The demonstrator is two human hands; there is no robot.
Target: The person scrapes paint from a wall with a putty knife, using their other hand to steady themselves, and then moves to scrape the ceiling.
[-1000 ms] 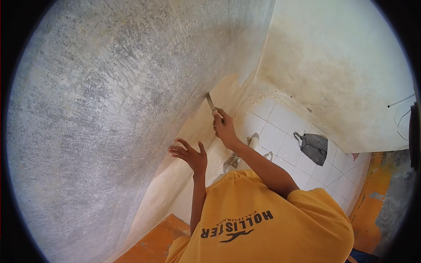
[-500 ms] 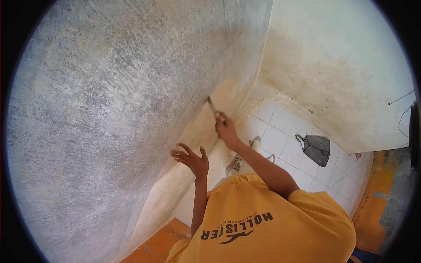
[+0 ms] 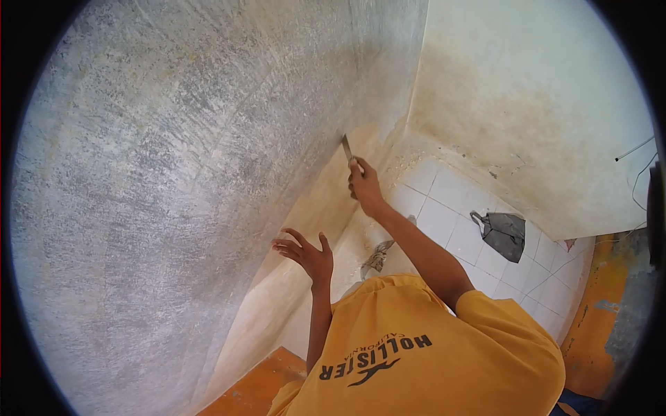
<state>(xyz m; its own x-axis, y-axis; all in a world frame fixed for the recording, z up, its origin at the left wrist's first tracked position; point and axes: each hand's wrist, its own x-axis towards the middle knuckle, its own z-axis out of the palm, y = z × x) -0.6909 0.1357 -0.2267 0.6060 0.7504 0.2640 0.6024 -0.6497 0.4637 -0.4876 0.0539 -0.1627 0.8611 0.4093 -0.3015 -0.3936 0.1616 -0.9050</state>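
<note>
My right hand [image 3: 363, 186] is wrapped round the handle of a scraper [image 3: 347, 147]. The scraper's thin blade points up and touches or nearly touches the wall [image 3: 180, 180], by the border between its rough grey surface and a smoother beige patch [image 3: 322, 197]. Lower and to the left, my left hand [image 3: 309, 256] has its fingers spread at the wall, holding nothing; whether the fingertips touch it I cannot tell.
A dark grey bag [image 3: 504, 234] with a handle lies on the white tiled floor [image 3: 444, 197]. A second, stained wall [image 3: 527, 118] stands at the right, with thin wires [image 3: 635, 184] near it. Orange surfaces show at the lower edges.
My right hand and the scraper have moved up and slightly right along the wall. My left hand has shifted barely to the right, its fingers still spread.
</note>
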